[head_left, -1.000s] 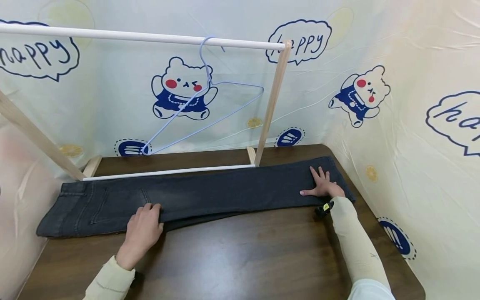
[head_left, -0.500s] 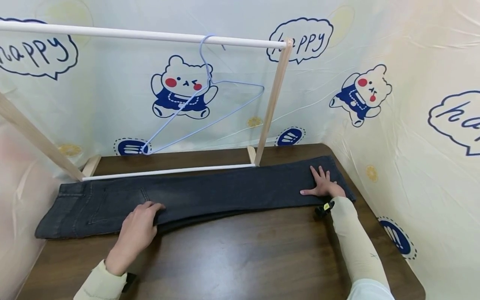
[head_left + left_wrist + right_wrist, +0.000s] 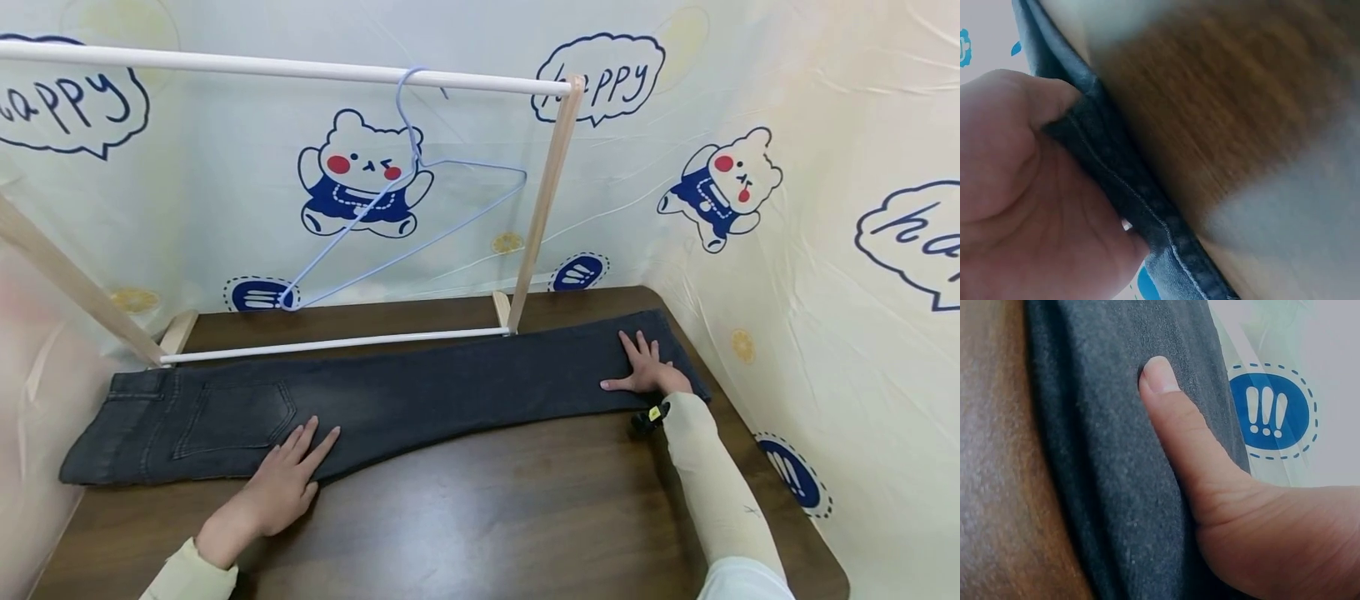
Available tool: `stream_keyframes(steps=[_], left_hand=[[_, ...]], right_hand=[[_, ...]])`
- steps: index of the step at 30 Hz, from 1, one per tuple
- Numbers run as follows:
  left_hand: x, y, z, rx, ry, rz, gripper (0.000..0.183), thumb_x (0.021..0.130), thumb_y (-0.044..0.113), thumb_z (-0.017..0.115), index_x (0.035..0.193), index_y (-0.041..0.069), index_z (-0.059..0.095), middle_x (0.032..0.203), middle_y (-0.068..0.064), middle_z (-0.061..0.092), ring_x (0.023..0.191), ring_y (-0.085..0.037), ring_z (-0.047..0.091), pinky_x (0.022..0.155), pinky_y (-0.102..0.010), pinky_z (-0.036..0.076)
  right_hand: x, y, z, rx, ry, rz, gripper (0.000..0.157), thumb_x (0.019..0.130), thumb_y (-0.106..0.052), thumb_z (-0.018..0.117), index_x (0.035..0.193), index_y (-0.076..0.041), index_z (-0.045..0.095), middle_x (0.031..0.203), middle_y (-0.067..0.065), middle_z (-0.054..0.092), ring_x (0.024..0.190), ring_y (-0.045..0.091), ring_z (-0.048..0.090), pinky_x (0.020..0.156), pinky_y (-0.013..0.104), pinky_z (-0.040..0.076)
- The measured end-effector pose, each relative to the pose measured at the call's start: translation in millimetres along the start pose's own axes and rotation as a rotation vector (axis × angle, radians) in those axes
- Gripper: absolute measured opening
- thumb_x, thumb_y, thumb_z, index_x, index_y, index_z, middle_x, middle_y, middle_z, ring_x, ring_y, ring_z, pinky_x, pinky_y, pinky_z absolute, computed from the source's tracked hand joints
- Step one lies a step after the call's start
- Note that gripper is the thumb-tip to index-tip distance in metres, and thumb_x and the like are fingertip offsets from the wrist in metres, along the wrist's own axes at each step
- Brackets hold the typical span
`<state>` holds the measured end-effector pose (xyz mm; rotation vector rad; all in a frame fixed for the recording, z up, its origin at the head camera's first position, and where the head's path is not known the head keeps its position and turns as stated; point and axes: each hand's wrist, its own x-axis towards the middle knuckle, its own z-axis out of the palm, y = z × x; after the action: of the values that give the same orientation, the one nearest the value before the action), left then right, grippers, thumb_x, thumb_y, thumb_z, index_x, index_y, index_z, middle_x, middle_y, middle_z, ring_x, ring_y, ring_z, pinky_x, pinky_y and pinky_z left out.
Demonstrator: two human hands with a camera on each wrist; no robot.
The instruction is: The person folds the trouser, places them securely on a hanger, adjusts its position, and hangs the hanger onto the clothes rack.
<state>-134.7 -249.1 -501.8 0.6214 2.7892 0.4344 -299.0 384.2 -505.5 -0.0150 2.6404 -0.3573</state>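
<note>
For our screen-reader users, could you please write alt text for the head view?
A person's left hand and right hand rest on folded dark jeans across a brown table; behind, a blue hanger hangs from a clothes rack.

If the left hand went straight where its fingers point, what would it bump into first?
The left hand rests on the jeans, so it would slide across them, then probably bump the low white bar behind. How high that bar sits is hard to tell.

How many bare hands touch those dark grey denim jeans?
2 on the jeans: the left hand beside the stitched back pocket, the right hand spread near the leg hem.
</note>
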Motion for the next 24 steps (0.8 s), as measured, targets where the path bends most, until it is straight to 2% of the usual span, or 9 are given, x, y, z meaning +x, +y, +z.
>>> stream_keyframes(steps=[3, 6, 9, 11, 13, 16, 18, 20, 24], left_hand=[[0.2, -6.5, 5.6, -0.116, -0.04, -0.025, 0.074, 0.101, 0.023, 0.059, 0.164, 0.016, 0.021, 0.166, -0.031, 0.007, 0.149, -0.056, 0.012, 0.11, -0.079, 0.013], [1.5, -11.1, 5.7, -0.234, -0.078, -0.039, 0.074, 0.103, 0.04, 0.056, 0.164, 0.019, 0.02, 0.168, -0.028, -0.002, 0.152, -0.052, 0.0, 0.111, -0.078, 0.002], [2.1, -16.7, -5.3, -0.321, -0.077, -0.017, 0.073, 0.103, 0.049, 0.054, 0.161, 0.012, 0.03, 0.166, -0.031, 0.004, 0.151, -0.055, 0.003, 0.111, -0.078, 0.007], [0.4, -21.8, -19.1, -0.352, -0.032, -0.001, 0.069, 0.103, 0.047, 0.055, 0.156, 0.006, 0.039, 0.163, -0.035, 0.015, 0.148, -0.059, 0.01, 0.109, -0.079, 0.014], [-3.0, -31.8, -33.0, -0.321, 0.054, 0.008, 0.067, 0.102, 0.043, 0.06, 0.152, 0.001, 0.044, 0.158, -0.04, 0.022, 0.143, -0.065, 0.015, 0.104, -0.083, 0.018], [-10.5, -52.5, -48.5, -0.258, 0.113, -0.086, 0.081, 0.097, 0.045, 0.065, 0.158, 0.003, 0.032, 0.157, -0.045, 0.015, 0.143, -0.068, 0.005, 0.103, -0.086, 0.009], [-14.1, -65.7, -53.0, -0.217, 0.087, -0.166, 0.095, 0.094, 0.051, 0.066, 0.162, 0.004, 0.019, 0.154, -0.051, 0.006, 0.141, -0.071, -0.003, 0.101, -0.087, 0.002], [-15.1, -74.4, -53.4, -0.199, 0.022, -0.238, 0.105, 0.092, 0.058, 0.065, 0.163, 0.006, 0.008, 0.151, -0.054, -0.003, 0.138, -0.073, -0.009, 0.101, -0.086, -0.003], [-11.3, -80.3, -47.9, -0.147, -0.059, -0.308, 0.115, 0.085, 0.068, 0.066, 0.163, 0.007, 0.006, 0.149, -0.055, -0.009, 0.136, -0.075, -0.01, 0.1, -0.086, -0.006]], right_hand=[[0, 1, 1.1, 0.005, 0.007, -0.001, 0.134, 0.076, -0.082, 0.066, 0.163, -0.013, -0.009, 0.164, 0.03, -0.019, 0.147, 0.059, -0.016, 0.105, 0.086, 0.002], [-1, -1, -0.5, 0.009, 0.011, 0.002, 0.133, 0.077, -0.081, 0.065, 0.163, -0.013, -0.009, 0.164, 0.03, -0.018, 0.147, 0.059, -0.015, 0.106, 0.085, 0.002], [-2, -3, -2.4, 0.009, 0.009, 0.002, 0.133, 0.076, -0.083, 0.064, 0.163, -0.014, -0.01, 0.164, 0.03, -0.019, 0.147, 0.059, -0.016, 0.106, 0.085, 0.001], [-2, -3, -2.7, 0.007, 0.002, 0.001, 0.134, 0.076, -0.085, 0.062, 0.163, -0.015, -0.011, 0.164, 0.029, -0.021, 0.147, 0.059, -0.018, 0.107, 0.085, 0.001], [-1, -3, -2.8, 0.01, -0.003, -0.002, 0.135, 0.074, -0.087, 0.061, 0.163, -0.016, -0.012, 0.164, 0.029, -0.022, 0.147, 0.059, -0.019, 0.107, 0.084, 0.0], [-2, -2, -3.3, 0.018, 0.001, -0.01, 0.136, 0.073, -0.087, 0.062, 0.163, -0.017, -0.012, 0.164, 0.028, -0.023, 0.147, 0.058, -0.019, 0.107, 0.085, -0.001], [-2, -1, -3.5, 0.026, 0.005, -0.019, 0.135, 0.075, -0.084, 0.064, 0.163, -0.015, -0.012, 0.163, 0.029, -0.023, 0.146, 0.059, -0.019, 0.106, 0.085, -0.001], [-3, 0, -3.1, 0.026, 0.006, -0.02, 0.134, 0.076, -0.082, 0.065, 0.163, -0.014, -0.011, 0.163, 0.029, -0.023, 0.147, 0.059, -0.019, 0.106, 0.085, 0.0], [-3, 0, 0.2, 0.041, 0.004, -0.027, 0.132, 0.079, -0.076, 0.069, 0.163, -0.012, -0.01, 0.163, 0.03, -0.022, 0.146, 0.06, -0.018, 0.104, 0.087, 0.001]])
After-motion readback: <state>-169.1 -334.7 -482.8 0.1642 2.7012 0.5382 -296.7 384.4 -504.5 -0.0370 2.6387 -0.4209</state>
